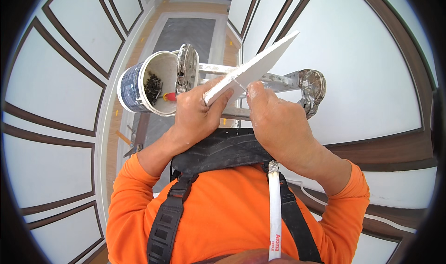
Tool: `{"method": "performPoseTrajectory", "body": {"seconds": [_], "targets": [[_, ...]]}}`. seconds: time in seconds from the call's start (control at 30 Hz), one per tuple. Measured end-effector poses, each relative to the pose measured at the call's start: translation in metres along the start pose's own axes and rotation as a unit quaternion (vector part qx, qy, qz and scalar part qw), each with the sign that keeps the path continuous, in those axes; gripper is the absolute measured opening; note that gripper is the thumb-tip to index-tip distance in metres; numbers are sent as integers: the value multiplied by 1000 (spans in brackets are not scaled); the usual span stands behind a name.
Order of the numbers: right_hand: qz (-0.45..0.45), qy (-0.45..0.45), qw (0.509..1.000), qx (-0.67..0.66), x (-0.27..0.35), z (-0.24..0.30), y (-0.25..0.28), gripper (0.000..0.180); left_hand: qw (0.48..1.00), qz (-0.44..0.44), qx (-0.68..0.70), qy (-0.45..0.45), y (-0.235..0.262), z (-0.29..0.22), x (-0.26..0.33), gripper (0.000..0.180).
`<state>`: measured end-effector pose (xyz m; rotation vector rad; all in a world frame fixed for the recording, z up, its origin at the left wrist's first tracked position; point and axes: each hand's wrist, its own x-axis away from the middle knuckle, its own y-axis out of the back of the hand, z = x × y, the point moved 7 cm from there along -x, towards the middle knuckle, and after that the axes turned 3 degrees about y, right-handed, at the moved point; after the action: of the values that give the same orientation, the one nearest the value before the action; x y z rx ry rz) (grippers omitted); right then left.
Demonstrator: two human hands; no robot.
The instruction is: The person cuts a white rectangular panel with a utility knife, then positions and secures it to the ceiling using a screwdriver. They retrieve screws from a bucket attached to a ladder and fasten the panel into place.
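Observation:
My left hand (199,109) grips a white board offcut (267,62), which looks like plasterboard, with the thumb on the near face. The board slants up to the right, its rough edge showing. Closed at the board's near face is my right hand (278,117). A thin tip pokes out from its fingers against the board, but I cannot make out what it is. Just beyond both hands stands a stepladder (241,113) with plaster-smeared feet or caps. Left of the left hand, a bucket (132,87) hangs or stands tilted, holding dark screws (152,87) and a red-and-yellow piece (169,96).
A panelled wall (51,99) with dark trim runs along the left; another panelled wall (367,73) is close on the right. Below lies a floor with grey covering (188,34). A wooden-handled tool (123,137) rests there. A lit cigarette (274,213) juts in close.

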<state>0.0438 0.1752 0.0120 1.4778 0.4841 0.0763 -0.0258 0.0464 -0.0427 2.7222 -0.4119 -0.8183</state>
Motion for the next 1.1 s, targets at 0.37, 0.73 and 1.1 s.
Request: {"method": "performPoseTrajectory", "body": {"seconds": [0.37,0.73,1.1], "targets": [[39,-38,996,-70,-2,-11,0,20,1000,-10,-11,-20,-2,1,2,29],[116,-34,993,-4,-14,-1,8,26,998,-3,-30,-56,-1,-2,1,30],[22,-115,968,-223,-4,-34,19,26,1000,4,-15,-10,1,5,-2,28]]}}
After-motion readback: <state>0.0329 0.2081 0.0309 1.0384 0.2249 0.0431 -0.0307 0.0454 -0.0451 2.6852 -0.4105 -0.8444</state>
